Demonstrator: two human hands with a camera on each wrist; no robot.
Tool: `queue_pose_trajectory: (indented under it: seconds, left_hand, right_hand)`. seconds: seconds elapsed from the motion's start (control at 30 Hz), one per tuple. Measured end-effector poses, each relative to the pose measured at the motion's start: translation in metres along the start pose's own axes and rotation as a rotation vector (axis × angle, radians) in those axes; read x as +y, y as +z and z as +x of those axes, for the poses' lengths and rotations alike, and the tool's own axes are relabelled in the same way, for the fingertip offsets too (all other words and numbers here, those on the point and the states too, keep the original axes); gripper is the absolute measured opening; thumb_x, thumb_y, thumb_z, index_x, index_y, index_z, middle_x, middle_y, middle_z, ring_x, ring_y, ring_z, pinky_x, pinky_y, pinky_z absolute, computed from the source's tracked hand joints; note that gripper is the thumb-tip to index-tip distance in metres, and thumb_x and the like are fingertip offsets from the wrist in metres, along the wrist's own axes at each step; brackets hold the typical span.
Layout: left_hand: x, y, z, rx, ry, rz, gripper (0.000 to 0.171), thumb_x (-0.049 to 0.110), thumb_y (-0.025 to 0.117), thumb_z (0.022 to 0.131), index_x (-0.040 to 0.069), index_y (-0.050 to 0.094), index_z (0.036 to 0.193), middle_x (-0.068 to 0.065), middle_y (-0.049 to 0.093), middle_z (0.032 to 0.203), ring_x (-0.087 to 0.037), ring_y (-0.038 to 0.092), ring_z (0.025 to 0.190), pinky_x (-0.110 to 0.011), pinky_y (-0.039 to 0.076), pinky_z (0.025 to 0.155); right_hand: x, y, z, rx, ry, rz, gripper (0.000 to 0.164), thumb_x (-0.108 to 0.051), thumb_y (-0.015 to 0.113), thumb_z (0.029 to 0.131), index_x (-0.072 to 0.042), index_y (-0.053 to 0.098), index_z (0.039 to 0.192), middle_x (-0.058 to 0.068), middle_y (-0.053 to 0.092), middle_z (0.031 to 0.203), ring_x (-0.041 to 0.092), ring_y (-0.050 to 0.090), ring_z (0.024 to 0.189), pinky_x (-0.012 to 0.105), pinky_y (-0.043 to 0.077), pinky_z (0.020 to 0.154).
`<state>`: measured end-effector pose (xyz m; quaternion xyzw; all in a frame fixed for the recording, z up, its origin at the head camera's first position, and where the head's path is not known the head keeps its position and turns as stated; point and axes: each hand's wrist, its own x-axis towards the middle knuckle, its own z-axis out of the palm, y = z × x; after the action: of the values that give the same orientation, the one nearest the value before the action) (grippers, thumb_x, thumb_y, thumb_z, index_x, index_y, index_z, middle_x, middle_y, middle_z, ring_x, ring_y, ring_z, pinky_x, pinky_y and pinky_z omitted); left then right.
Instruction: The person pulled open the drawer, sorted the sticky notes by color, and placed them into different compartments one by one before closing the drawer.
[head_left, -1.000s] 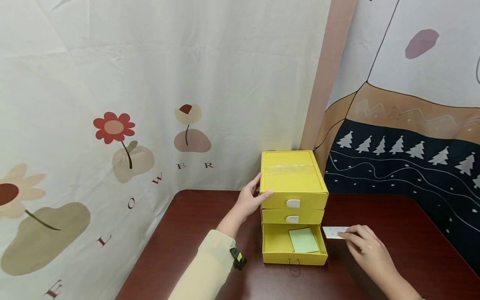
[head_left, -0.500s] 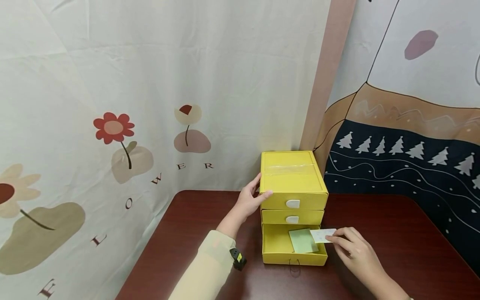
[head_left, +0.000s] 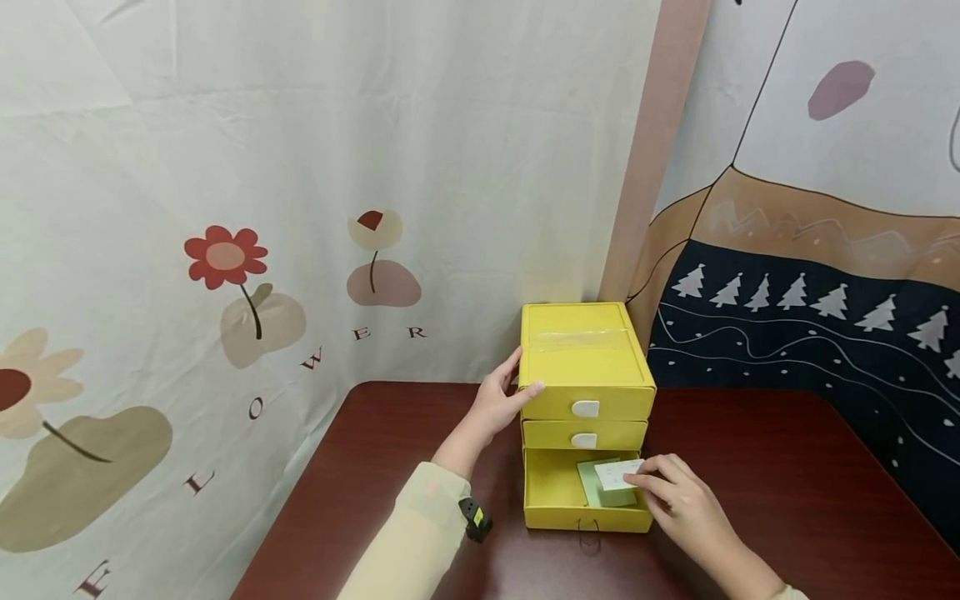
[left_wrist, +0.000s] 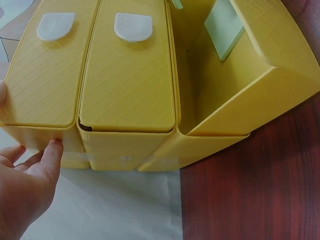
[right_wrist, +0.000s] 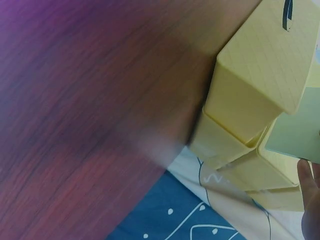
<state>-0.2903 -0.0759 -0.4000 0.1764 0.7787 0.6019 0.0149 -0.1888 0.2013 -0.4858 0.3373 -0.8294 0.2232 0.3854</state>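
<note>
A yellow three-drawer storage box [head_left: 581, 354] stands upright with its bottom drawer [head_left: 551, 518] pulled out. My left hand [head_left: 493, 402] rests on its upper left side, fingers along the side wall and thumb at the front edge; the left wrist view shows fingertips [left_wrist: 53, 147] touching that wall. Between right thumb and fingers, my right hand [head_left: 678, 497] pinches a small note pad [head_left: 615, 474], its upper face white with faint print. Its underside [right_wrist: 295, 132] looks pale green in the right wrist view. Inside the drawer lies a light green note pad [head_left: 591, 492], partly hidden under the held one.
The two upper drawers, with white tab handles [head_left: 586, 408], are closed. A thin dark loop [head_left: 588, 533] hangs on the bottom drawer's front. Under the box is a dark red wood-grain table [head_left: 750, 433]. Behind stand printed cloth curtains [head_left: 465, 167].
From right of the box, my right hand has moved left with the held note pad, bringing it over the open drawer and the green pad. My left hand stays where it was.
</note>
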Motion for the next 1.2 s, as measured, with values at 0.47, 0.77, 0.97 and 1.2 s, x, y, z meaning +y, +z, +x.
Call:
queue_pose_trajectory:
  seconds: [0.47, 0.77, 0.97, 1.2]
  left_hand:
    - [0.031, -0.003, -0.014, -0.03, -0.023, -0.021, 0.074, 0.028, 0.061, 0.082, 0.015, 0.018, 0.141, -0.005, 0.024, 0.142, -0.021, 0.024, 0.128, -0.04, 0.029, 0.098]
    - [0.031, -0.003, -0.015, -0.033, -0.024, -0.026, 0.074, 0.026, 0.061, 0.082, 0.015, 0.018, 0.141, -0.005, 0.023, 0.142, -0.02, 0.023, 0.128, -0.039, 0.03, 0.098]
    - [0.03, -0.003, -0.015, -0.032, -0.023, -0.039, 0.074, 0.026, 0.062, 0.082, 0.015, 0.018, 0.141, -0.005, 0.024, 0.142, -0.02, 0.024, 0.128, -0.042, 0.029, 0.098]
    - [0.03, -0.002, -0.015, -0.022, -0.025, -0.015, 0.074, 0.027, 0.062, 0.082, 0.015, 0.019, 0.141, -0.005, 0.026, 0.141, -0.019, 0.026, 0.127, -0.04, 0.031, 0.097]
  right_hand:
    - [-0.004, 0.025, 0.011, -0.05, -0.034, 0.035, 0.036, -0.029, 0.035, 0.092, -0.021, 0.07, 0.088, -0.011, 0.052, 0.09, 0.005, 0.046, 0.085, 0.013, 0.04, 0.068]
    - [-0.009, 0.036, 0.018, -0.108, -0.032, 0.064, 0.037, -0.027, 0.033, 0.091, -0.019, 0.07, 0.09, -0.008, 0.052, 0.091, 0.009, 0.046, 0.083, 0.018, 0.042, 0.064]
    - [-0.01, 0.046, 0.022, -0.096, -0.043, 0.034, 0.038, -0.028, 0.034, 0.091, -0.02, 0.07, 0.085, -0.009, 0.052, 0.088, 0.007, 0.047, 0.082, 0.017, 0.043, 0.063]
    - [-0.01, 0.054, 0.023, -0.116, -0.034, 0.023, 0.027, -0.018, 0.044, 0.085, -0.02, 0.071, 0.082, -0.01, 0.051, 0.086, 0.007, 0.046, 0.079, 0.018, 0.042, 0.061]
